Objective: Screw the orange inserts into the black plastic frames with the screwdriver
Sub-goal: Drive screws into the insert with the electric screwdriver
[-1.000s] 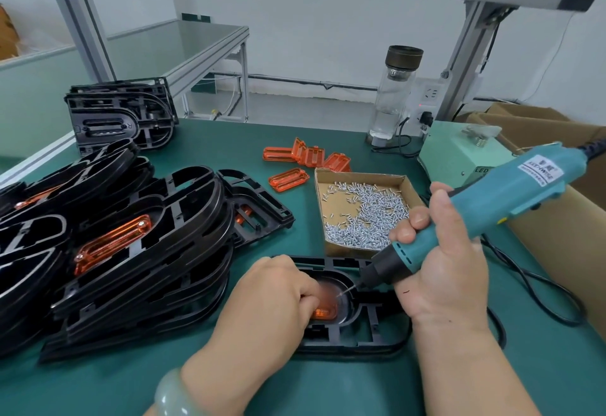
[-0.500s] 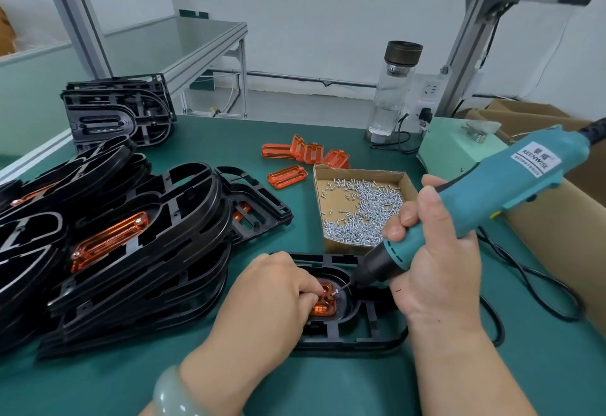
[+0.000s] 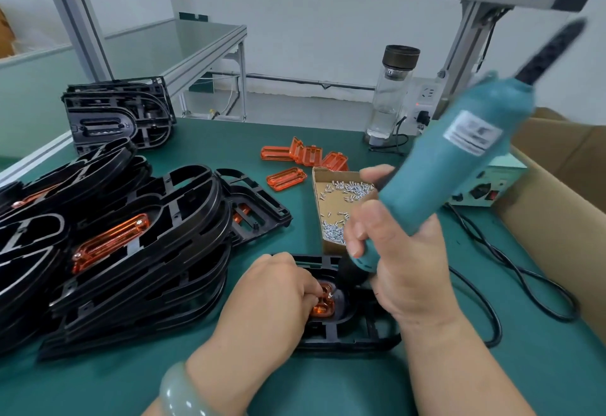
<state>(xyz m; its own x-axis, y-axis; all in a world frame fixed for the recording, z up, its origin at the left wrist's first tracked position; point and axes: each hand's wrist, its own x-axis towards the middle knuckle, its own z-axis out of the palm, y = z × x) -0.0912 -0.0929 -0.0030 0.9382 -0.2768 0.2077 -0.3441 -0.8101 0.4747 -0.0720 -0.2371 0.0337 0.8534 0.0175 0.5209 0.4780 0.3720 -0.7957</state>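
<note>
A black plastic frame (image 3: 347, 333) lies flat on the green mat near the front edge. An orange insert (image 3: 323, 304) sits in its oval recess, partly covered by my left hand (image 3: 272, 297), whose fingertips pinch the insert. My right hand (image 3: 400, 258) grips the teal electric screwdriver (image 3: 452, 166), now held steeply, with its dark nose down at the insert's right end. The bit and screw are barely visible.
A pile of black frames (image 3: 131, 245), some with orange inserts, fills the left. Loose orange inserts (image 3: 305, 156) and a cardboard tray of screws (image 3: 331, 212) lie behind the work. A glass bottle (image 3: 392, 94), power unit (image 3: 482, 186), cable (image 3: 511, 271) and cardboard box (image 3: 557, 218) stand on the right.
The screwdriver has swung from a low slant to nearly upright, and its tip has come down onto the insert. My left hand stays on the insert.
</note>
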